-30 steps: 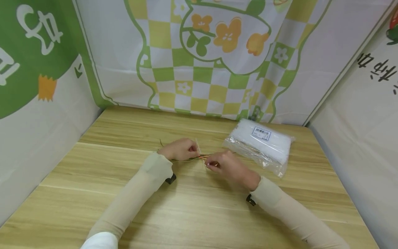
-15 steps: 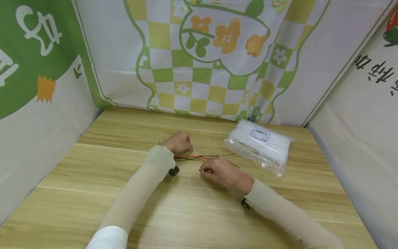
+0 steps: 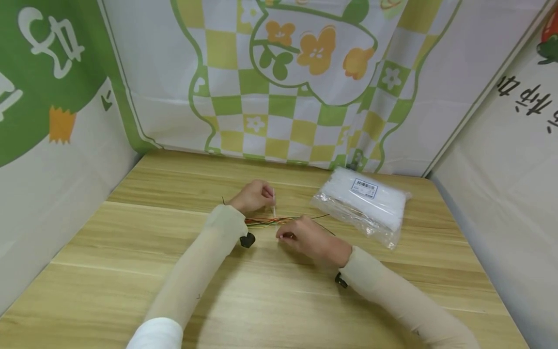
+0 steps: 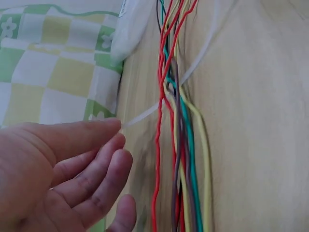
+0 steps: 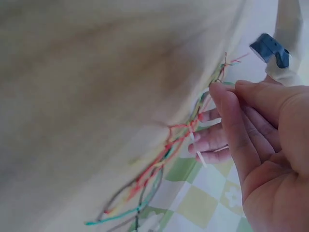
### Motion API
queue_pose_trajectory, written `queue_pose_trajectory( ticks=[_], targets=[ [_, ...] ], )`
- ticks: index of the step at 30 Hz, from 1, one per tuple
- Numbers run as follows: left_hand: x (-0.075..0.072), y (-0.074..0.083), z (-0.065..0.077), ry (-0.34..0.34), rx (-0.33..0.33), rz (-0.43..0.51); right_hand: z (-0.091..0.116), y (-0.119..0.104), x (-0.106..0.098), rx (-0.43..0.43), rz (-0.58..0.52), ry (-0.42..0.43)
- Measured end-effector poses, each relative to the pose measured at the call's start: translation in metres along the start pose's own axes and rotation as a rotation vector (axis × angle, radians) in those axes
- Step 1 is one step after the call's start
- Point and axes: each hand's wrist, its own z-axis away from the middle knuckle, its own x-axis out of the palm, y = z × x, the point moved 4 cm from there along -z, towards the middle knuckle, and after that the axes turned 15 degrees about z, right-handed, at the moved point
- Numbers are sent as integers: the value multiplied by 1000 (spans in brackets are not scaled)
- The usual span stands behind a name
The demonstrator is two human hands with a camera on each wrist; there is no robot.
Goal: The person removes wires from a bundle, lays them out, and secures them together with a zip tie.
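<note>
A bundle of thin red, yellow, green and dark wires (image 3: 261,222) lies across the table between my hands. A narrow white zip tie (image 4: 140,116) crosses beneath the bundle, as the left wrist view shows. Beyond the wires, my left hand (image 3: 252,198) pinches one end of the tie between thumb and forefinger. On the near side, my right hand (image 3: 310,238) has thumb and forefinger pressed together at the tie's other end, which they mostly hide. In the right wrist view, the wires (image 5: 161,157) fan out loosely at the lower end.
A clear plastic bag (image 3: 362,206) packed with white strips and bearing a barcode label lies at the back right of the wooden table (image 3: 244,300). Printed cloth (image 3: 279,106) hangs along the back edge, and cloth walls stand on both sides.
My left hand has lifted away from the wires toward the back, drawing its end of the tie. My right hand has shifted left and slightly nearer, uncovering more of the bundle.
</note>
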Motion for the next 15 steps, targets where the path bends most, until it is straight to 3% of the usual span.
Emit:
queue_pose_trajectory(
  ticks=[7,10,15],
  targets=[
    [5,0,0,44,39,-4,-11,4,-9,-37,29,8],
    [6,-2,-1,63,49,-40,-18,8,-13,-6,31,3],
    [7,-4,-2,87,94,-99,-30,17,-20,102,-60,-17]
  ],
)
